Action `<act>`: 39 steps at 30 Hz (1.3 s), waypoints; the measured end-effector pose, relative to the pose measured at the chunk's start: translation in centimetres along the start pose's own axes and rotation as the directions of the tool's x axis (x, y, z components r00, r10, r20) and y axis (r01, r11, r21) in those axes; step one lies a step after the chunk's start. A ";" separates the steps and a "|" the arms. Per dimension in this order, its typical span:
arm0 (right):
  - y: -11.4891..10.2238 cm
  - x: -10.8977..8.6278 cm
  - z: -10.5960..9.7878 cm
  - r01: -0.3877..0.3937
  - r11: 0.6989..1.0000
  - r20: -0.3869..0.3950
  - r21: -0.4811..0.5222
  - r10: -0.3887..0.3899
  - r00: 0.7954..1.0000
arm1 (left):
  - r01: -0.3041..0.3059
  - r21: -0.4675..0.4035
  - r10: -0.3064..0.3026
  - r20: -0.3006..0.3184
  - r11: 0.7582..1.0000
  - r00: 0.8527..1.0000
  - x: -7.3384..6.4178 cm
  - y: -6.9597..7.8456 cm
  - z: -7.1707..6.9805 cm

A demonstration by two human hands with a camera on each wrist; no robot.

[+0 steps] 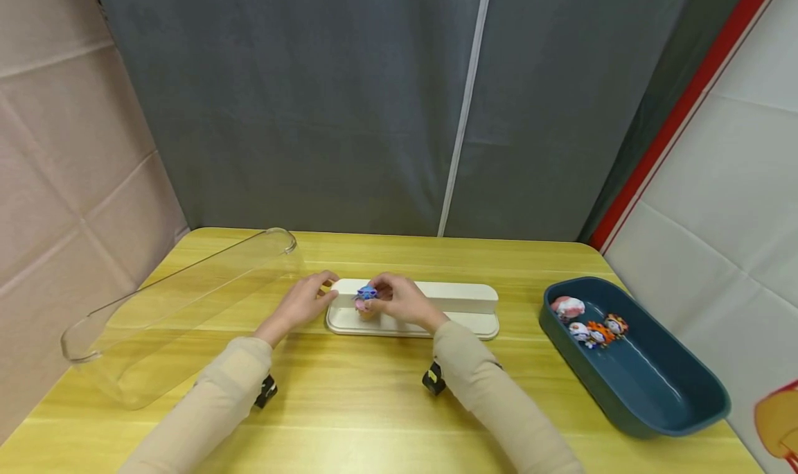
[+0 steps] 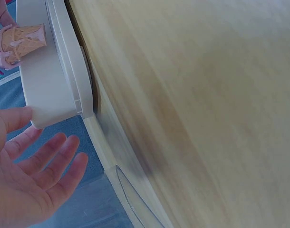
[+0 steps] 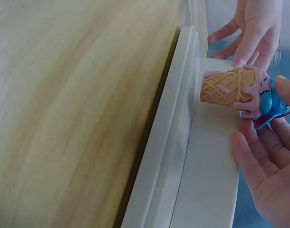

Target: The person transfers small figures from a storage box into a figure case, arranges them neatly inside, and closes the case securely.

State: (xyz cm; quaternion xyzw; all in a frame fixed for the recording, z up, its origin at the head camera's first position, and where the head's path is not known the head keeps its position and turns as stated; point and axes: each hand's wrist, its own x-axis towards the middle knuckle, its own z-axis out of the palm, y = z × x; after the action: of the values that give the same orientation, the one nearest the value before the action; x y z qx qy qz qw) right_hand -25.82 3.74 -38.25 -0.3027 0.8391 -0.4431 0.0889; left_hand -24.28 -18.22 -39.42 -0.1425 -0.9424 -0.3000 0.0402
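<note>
Two hands (image 1: 304, 299) (image 1: 406, 301), one pinching cone figurine (image 3: 227, 89), blue bin (image 1: 648, 377) only in head view

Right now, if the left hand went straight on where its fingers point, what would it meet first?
The left hand would probably meet the white base first: its thumb is right at the base's left end. Whether they touch, I cannot tell.

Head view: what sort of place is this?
Probably a makeshift filming booth: a grey curtain hangs behind the wood-look table, with creased pale sheeting walling its left side.
</note>
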 end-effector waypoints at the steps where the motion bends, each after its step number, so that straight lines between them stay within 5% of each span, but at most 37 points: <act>1: -0.1 0.0 0.1 -0.003 1.000 0.000 -0.002 0.003 1.000 | 0.000 -0.002 0.000 0.000 1.000 1.000 0.0 0.0 0.0; 16: -0.6 0.1 1.4 -0.026 1.000 -0.054 0.010 0.027 0.998 | -0.002 -0.013 0.003 0.012 1.000 1.000 -0.1 0.1 -0.1; 39: -1.2 0.1 2.1 -0.005 0.988 -0.110 -0.157 -0.012 0.994 | -0.010 -0.021 0.010 0.009 1.000 1.000 -0.1 0.2 -0.1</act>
State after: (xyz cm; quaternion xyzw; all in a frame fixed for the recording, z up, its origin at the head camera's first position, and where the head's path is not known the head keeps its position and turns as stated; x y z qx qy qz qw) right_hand -24.52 1.69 -38.53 -0.2851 0.8746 -0.3919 0.0174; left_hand -24.11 -18.20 -39.24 -0.1492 -0.9386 -0.3091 0.0359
